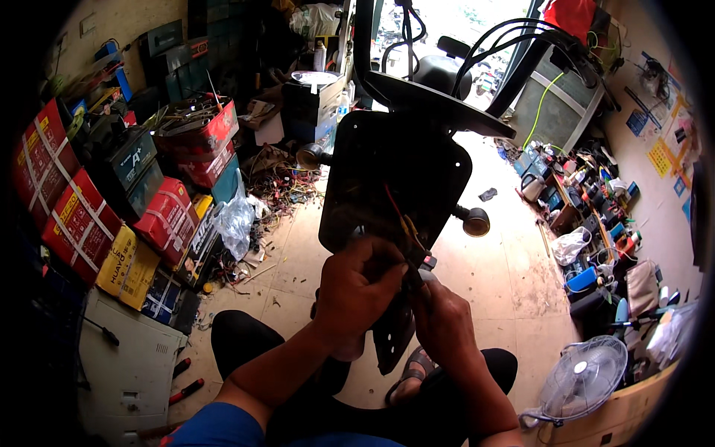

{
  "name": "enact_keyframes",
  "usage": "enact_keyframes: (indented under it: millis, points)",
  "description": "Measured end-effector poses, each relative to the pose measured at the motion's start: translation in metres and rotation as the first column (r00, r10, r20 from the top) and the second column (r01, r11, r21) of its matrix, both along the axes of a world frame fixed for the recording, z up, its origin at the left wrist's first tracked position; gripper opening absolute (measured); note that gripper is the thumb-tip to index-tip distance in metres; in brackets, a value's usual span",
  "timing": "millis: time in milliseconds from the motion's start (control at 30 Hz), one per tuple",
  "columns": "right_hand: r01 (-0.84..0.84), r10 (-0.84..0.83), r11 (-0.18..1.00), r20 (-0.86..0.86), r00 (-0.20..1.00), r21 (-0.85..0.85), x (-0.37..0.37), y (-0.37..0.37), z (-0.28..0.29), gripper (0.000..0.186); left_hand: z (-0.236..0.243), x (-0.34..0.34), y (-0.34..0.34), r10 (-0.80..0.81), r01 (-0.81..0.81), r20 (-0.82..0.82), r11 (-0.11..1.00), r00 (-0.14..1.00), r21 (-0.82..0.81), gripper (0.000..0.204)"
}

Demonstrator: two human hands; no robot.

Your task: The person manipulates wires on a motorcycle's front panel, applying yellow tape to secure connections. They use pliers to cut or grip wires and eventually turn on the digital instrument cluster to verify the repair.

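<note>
In front of me stands a black vehicle body with a broad dark panel [447, 167] and a round lamp [475, 222] out on its right side. Thin red and yellow wires [402, 216] come out of the panel and run down to my hands. My left hand [363, 279] is closed, thumb and fingertips pinched at the wires; what exactly sits between them is hidden. Close beside it, my right hand [445, 316] has its fingers curled round a dark cable [415, 279]. Below the hands hangs a dark bracket [391, 339] with holes.
Red boxes [167, 212] and batteries are stacked at the left, near a clear plastic bag [234, 223]. A screwdriver [186, 391] lies on the floor at lower left. Tools and parts line the right wall, with a fan [581, 376] at lower right. Black cables [514, 33] arch overhead.
</note>
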State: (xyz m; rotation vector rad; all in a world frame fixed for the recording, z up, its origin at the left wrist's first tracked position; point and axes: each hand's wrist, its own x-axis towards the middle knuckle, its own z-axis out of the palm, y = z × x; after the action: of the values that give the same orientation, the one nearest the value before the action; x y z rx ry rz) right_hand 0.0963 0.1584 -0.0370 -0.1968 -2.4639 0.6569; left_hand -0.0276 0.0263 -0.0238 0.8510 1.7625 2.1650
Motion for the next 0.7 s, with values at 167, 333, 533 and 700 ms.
enact_keyframes:
  millis: [167,333,533,700]
  points:
    - [-0.014,0.017,0.995,0.024,1.0,-0.1,0.002,-0.001,0.0,0.011,0.005,0.0,-0.003,0.022,-0.022,-0.007,0.995,1.0,-0.094,0.014]
    - [-0.014,0.018,0.988,0.028,0.999,-0.152,0.0,0.001,-0.007,0.014,0.004,0.0,-0.001,0.009,-0.009,-0.002,1.0,1.0,-0.003,0.015]
    - [-0.046,0.043,0.989,-0.023,0.999,-0.144,-0.001,0.001,-0.006,0.018,0.002,0.002,0.001,-0.009,0.009,0.02,0.999,1.0,0.033,0.014]
    - [-0.022,0.017,0.997,-0.071,0.997,-0.07,-0.003,0.001,-0.006,0.021,0.001,0.004,0.001,0.037,-0.037,-0.005,0.999,0.999,-0.018,0.014]
